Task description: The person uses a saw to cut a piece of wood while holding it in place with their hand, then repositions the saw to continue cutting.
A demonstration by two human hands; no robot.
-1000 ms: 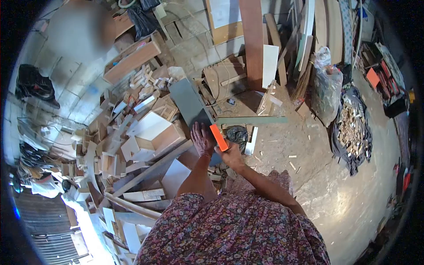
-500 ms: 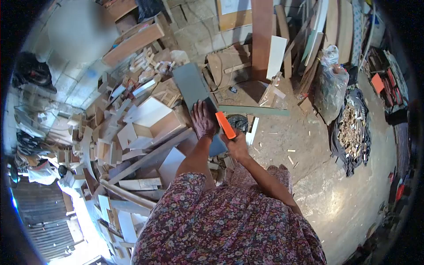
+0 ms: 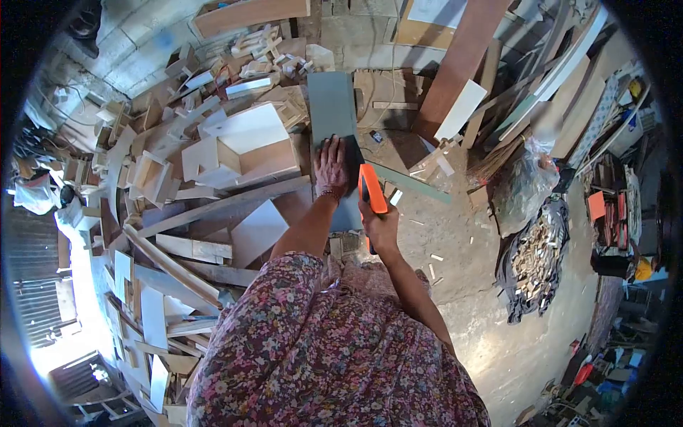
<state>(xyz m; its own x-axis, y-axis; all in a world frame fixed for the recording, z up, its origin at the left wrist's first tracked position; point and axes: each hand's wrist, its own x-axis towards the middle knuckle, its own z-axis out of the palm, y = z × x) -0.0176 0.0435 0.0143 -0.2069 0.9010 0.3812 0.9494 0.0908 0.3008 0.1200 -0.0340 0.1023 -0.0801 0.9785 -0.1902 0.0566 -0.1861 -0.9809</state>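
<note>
The left hand (image 3: 331, 165) lies flat, fingers spread, pressing down on a grey-green board (image 3: 333, 107) that runs away from the person over a heap of wood offcuts (image 3: 213, 153); it holds nothing, only pins the board; just to the right of that palm the right hand (image 3: 382, 229) is wrapped tight around an orange-handled tool (image 3: 371, 188), whose orange part rises forward from the fist along the board's right edge; whether it is a saw or a knife I cannot tell, since the working edge is hidden; beyond the tool a thin green strip (image 3: 413, 183) lies on the dusty floor (image 3: 469, 285), and further right sits a dark sack of wood chips (image 3: 533, 260); to work the edge well, it seems wise to keep the pinning palm clear of the tool's line, weight straight down so the board cannot rock on the loose pile beneath, and to guide the tool in line with the forearm, with short controlled strokes
</note>
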